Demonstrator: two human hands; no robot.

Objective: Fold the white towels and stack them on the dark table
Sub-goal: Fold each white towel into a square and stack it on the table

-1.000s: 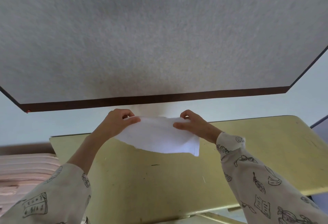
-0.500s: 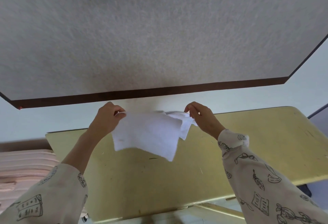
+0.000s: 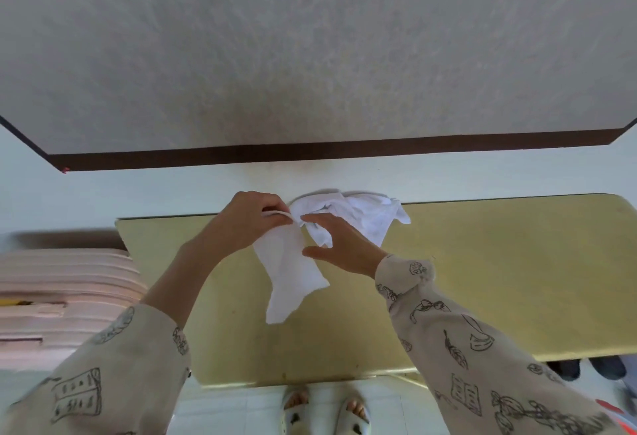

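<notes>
Progress: early, no folded stack visible anywhere. Left hand [image 3: 246, 219] pinches top edge of limp white cloth towel [image 3: 293, 279], hanging over yellow-green tabletop [image 3: 499, 279]. Right hand [image 3: 339, 250] open, fingers spread, holds nothing, just beside hanging towel. Crumpled white towel heap [image 3: 365, 216] at far table edge, unfolded. Dark table not identifiable. Folding, stacking all remain.

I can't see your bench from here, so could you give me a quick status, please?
Left hand pinches the white towel, which hangs over the yellow table. Right hand open beside it. Crumpled towel lies behind.
</notes>
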